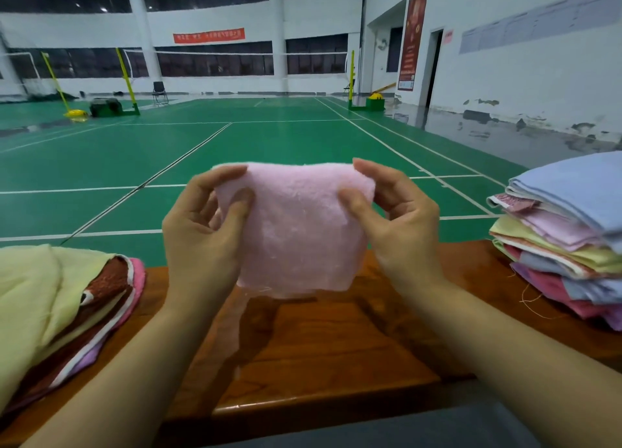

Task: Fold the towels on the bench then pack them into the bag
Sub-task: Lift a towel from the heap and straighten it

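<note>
Holding pink towel (296, 225) above bench (336, 340)

Plain pale pink towel (296, 225) between the hands; reddish-brown bench (323, 340) below; yellow, brown, pink pile (64, 299) left; pastel stack (568, 232) right.

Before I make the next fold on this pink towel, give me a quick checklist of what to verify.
1. Left hand pinching the pink towel: ok.
2. Right hand pinching its other top corner: ok.
3. Towel hanging flat between both hands: ok.
4. Bare wooden bench below to lay it on: ok.
5. Stack of cloths at right is out of the way: ok.
6. Bag within reach: cannot tell, none visible.
</note>
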Demonstrator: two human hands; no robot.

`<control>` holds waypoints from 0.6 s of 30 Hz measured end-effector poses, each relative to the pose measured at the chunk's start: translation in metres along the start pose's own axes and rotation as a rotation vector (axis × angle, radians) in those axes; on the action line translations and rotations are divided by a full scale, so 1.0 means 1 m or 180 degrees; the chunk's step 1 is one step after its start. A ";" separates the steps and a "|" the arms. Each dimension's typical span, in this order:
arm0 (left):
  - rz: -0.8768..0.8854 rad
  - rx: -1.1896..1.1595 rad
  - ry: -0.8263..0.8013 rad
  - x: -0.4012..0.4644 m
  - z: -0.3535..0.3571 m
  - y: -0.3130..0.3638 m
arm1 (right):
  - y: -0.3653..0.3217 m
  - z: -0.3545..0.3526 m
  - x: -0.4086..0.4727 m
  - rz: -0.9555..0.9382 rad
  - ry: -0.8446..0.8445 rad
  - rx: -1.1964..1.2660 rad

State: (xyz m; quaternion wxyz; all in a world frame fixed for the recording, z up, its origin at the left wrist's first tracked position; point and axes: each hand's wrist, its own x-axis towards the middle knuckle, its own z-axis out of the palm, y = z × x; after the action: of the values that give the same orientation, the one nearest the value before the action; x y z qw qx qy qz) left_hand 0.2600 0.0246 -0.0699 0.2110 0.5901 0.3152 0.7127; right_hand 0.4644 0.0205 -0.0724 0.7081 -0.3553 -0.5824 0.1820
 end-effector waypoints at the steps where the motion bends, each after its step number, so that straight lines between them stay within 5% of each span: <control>1: 0.0051 -0.0013 -0.0051 0.002 0.001 0.005 | -0.002 -0.001 0.001 -0.0044 -0.0078 0.0028; 10: -0.0176 0.0924 -0.0742 0.001 -0.001 -0.011 | 0.014 -0.002 0.000 0.0451 -0.0516 -0.0283; 14: -0.0815 0.1179 -0.1021 0.001 -0.001 -0.012 | 0.028 0.002 0.000 0.1312 -0.0463 -0.0487; 18: -0.2043 0.0938 -0.1642 0.008 -0.005 -0.009 | 0.035 -0.002 0.000 0.2614 -0.0691 -0.0107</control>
State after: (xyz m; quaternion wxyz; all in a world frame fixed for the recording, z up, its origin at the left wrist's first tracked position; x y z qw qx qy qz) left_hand 0.2529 0.0359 -0.0709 0.4071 0.6448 0.5179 0.3877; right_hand 0.4721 0.0438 -0.0978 0.5055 -0.5481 -0.4666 0.4758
